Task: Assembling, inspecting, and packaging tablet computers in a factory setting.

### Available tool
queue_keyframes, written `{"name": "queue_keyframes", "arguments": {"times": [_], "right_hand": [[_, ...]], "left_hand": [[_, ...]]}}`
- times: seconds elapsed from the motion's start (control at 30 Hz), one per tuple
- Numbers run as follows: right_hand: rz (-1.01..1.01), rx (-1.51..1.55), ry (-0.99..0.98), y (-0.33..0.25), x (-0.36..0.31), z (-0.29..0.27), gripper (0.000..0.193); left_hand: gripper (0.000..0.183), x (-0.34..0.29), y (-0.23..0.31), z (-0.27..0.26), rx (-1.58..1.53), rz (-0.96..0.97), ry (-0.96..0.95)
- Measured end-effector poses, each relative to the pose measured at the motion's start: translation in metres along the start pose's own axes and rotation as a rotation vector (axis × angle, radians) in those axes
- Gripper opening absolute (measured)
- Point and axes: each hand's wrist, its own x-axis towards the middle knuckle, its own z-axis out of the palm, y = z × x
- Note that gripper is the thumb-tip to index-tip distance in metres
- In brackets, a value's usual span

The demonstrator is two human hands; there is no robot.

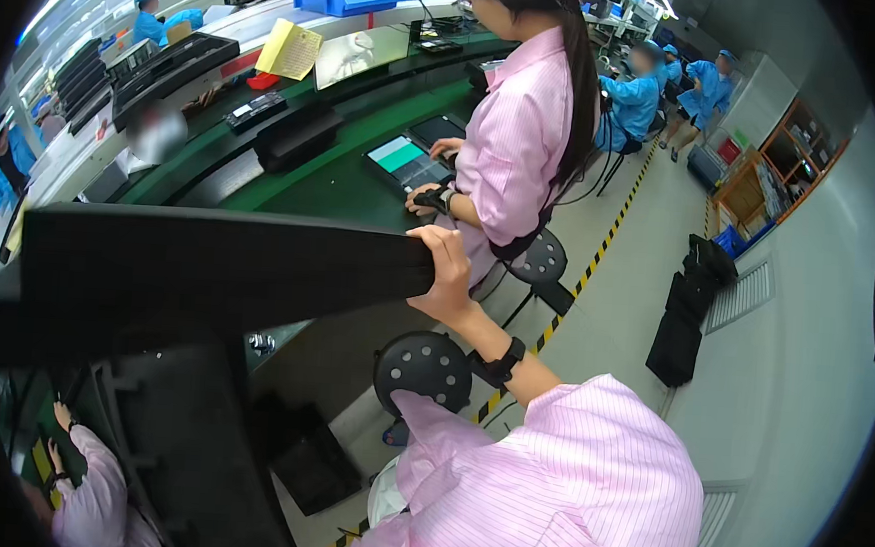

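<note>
A large black box-like object with flat sides fills the left middle of the head view. At its right end, my right hand is closed round the edge, fingers bent over the top corner. A black band circles that wrist, and a pink striped sleeve covers the upper arm. Below the object is another dark black piece with ridges along its edge; whether the two are joined I cannot tell. My left hand does not show.
A co-worker in pink stands ahead, hands at a tablet on the green bench. Another co-worker works at lower left. Round black stools stand beside the bench. Black bags lie by the right wall, past yellow-black floor tape.
</note>
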Motion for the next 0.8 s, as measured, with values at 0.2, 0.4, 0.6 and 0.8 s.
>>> {"name": "queue_keyframes", "arguments": {"times": [0.2,0.4,0.6,0.8], "right_hand": [[0.200,-0.017,-0.268,-0.038,-0.021,-0.013,0.053],[0.479,-0.002,-0.439,0.004,-0.077,-0.016,0.045],[0.633,-0.023,-0.527,0.021,-0.100,-0.007,0.043],[0.910,0.068,-0.634,0.032,-0.079,0.010,0.054]], "left_hand": [[0.042,-0.061,0.068,-0.017,0.083,0.315,0.191],[0.033,-0.064,0.075,-0.058,-0.049,0.378,0.261],[0.031,-0.133,0.055,-0.217,-0.023,0.183,0.476],[0.031,-0.123,-0.040,-0.261,-0.051,0.021,0.869]]}}
